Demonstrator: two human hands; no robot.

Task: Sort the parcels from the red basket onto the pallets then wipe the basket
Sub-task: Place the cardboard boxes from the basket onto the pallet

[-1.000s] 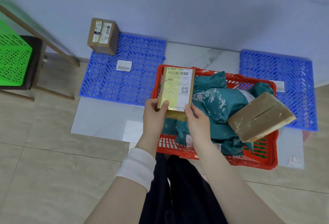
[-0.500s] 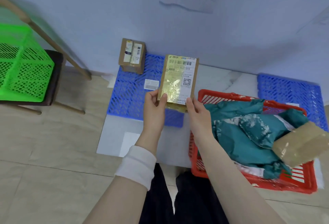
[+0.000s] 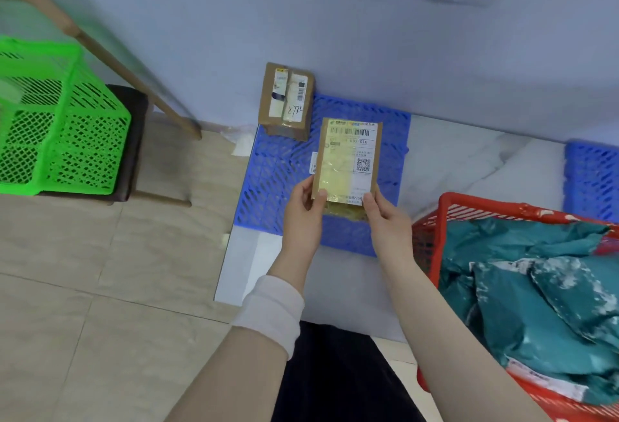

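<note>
The left hand [image 3: 303, 210] and the right hand [image 3: 388, 217] pinch the taped brown parcel [image 3: 348, 160] at its lower corners, thumbs on the label side, above the blue pallet [image 3: 278, 170], at 5 o'clock from the cardboard box [image 3: 286, 101]. It seems light and stiff. The glossy tape may be slippery, so the side edges look the safer hold.

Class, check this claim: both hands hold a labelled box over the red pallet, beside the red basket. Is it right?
No: the pallet is blue, not red. The head view shows the left hand and right hand holding the labelled box over it, beside the red basket.
</note>
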